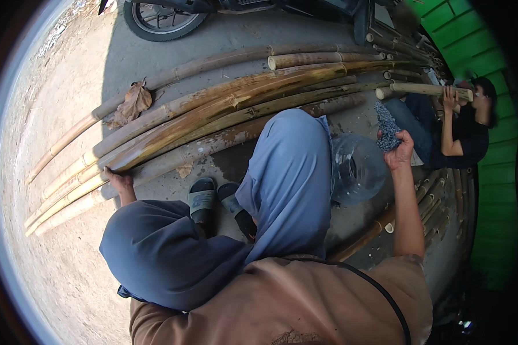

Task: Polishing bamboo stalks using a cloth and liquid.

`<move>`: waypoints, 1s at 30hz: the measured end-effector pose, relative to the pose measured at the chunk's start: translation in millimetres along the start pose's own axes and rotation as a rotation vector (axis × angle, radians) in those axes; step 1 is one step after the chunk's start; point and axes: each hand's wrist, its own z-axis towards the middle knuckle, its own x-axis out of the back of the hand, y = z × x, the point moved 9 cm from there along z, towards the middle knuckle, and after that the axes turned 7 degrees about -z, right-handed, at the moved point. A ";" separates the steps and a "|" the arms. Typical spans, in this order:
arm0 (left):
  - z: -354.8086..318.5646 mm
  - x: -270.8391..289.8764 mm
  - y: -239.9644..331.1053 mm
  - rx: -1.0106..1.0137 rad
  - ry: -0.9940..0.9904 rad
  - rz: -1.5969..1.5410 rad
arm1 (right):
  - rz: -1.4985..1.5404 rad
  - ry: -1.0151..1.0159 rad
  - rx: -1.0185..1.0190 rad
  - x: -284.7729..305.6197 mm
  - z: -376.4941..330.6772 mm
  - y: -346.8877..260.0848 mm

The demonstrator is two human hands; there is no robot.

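Note:
Several long bamboo poles lie side by side across the ground in front of me. My left hand [120, 183] is at their left part, its fingers closed on a yellowish bamboo pole [172, 136] whose surface looks wet. Out to the right, my right hand [398, 152] is raised and grips a speckled grey scrubbing cloth [388, 127], which sticks up above the fingers, apart from the poles. Just left of that hand stands a round clear plastic container [360, 169]; its contents are hard to make out.
A dry brown leaf [137, 103] rests on the far poles. Beyond them stands a motorbike [166, 22]. At right, another person [466, 126] holds a short bamboo piece [423, 89] before a green metal wall [495, 172]. More bamboo [365, 233] lies at my right side.

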 end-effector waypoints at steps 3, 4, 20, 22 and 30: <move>-17.9 -19.5 8.6 -0.008 0.031 -0.089 | 0.048 -0.377 -0.085 -111.7 34.4 -8.9; -21.9 -30.6 -3.0 0.014 0.033 -0.136 | -0.077 -0.489 -0.071 -152.0 45.2 -12.2; -27.7 18.1 42.4 -0.367 0.375 -0.300 | -1.656 -1.172 0.576 -541.5 -33.1 376.4; -24.3 12.0 38.2 -0.352 0.393 -0.320 | -1.651 -1.073 0.571 -548.3 -19.9 388.5; 1.5 33.2 23.4 -0.360 0.183 -0.130 | -1.085 -1.224 0.908 -692.7 -273.9 452.7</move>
